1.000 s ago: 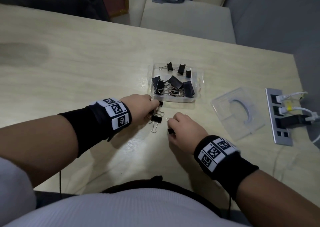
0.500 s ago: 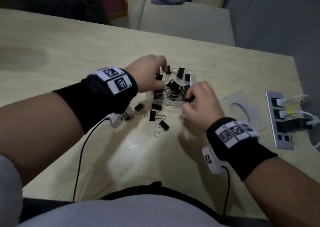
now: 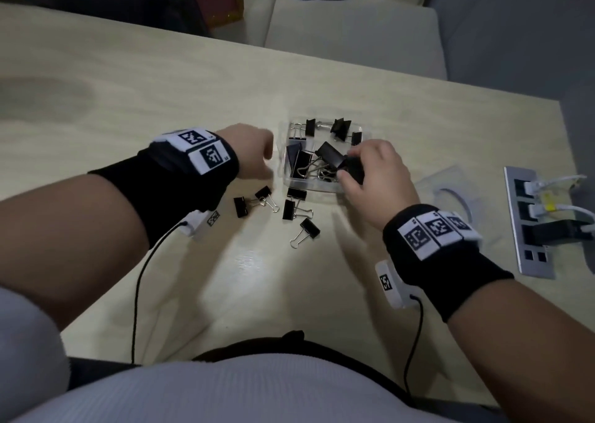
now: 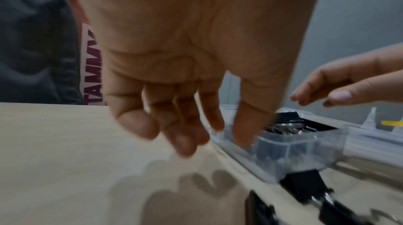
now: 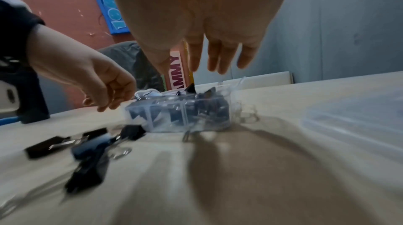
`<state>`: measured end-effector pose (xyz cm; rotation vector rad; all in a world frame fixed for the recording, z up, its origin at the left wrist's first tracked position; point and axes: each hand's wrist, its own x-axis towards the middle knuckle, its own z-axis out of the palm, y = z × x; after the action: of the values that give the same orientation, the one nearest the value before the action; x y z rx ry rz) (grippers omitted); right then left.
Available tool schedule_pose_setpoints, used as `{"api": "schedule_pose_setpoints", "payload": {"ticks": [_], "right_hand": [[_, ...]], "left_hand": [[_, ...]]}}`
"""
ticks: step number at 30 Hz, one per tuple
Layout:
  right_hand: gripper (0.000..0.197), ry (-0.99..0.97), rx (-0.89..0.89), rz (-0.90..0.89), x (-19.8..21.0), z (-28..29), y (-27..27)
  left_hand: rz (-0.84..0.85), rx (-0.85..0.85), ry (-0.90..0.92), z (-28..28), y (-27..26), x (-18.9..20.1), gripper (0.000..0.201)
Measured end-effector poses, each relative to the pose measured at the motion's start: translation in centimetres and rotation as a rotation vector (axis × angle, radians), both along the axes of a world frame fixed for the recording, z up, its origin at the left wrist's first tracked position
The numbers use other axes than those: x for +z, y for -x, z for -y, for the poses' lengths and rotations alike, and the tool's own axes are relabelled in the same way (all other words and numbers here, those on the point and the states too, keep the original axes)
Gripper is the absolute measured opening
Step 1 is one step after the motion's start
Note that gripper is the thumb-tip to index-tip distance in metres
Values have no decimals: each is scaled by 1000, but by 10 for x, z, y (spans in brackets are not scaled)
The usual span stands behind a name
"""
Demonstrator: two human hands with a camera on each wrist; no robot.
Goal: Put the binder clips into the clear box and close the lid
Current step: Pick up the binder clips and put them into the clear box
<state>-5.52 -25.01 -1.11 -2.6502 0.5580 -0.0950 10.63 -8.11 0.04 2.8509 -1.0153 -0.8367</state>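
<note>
Both hands, the left hand (image 3: 252, 152) and the right hand (image 3: 375, 177), are hovering empty with loosely spread fingers by the clear box (image 3: 291, 185), while the light, stiff binder clips (image 3: 291, 209) are probably best pinched by their black bodies.

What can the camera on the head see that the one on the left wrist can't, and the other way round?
Only the head view shows the whole layout: five loose binder clips on the table, the lid lying apart, and the power strip. Only the left wrist view shows the left hand from beneath, its fingers relaxed and holding nothing beside the box wall. Both show the clear box holding clips, and the right hand near it.
</note>
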Motion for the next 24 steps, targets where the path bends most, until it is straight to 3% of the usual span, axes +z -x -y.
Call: {"api": "schedule_pose_setpoints", "payload": {"ticks": [3,5,8,13,18,21,24], "right_hand": [[20,64,213,79,-3,-24,14],[21,77,374,-23,-13,-41,19],[36,80,485,-275,-29,-55,25],[29,14,412,-339,-38,-55,33],[22,11,342,-334,-40,-48,39],[16,-12,300,-306,-38,-47,42],[11,-8,270,-294,-33,-45,40]], "left_hand": [[-54,-114,-226,-12,12,-7,56],[-39,-172,-300,-17,20,-14,65],[42,-210,-265,-20,32,-22,57],[30,-195,-255,-18,36,-13,32],[61,-199,-257,-7,22,15,43],[66,-201,-120,10,16,31,40],[35,-70,149,30,8,40,40]]}}
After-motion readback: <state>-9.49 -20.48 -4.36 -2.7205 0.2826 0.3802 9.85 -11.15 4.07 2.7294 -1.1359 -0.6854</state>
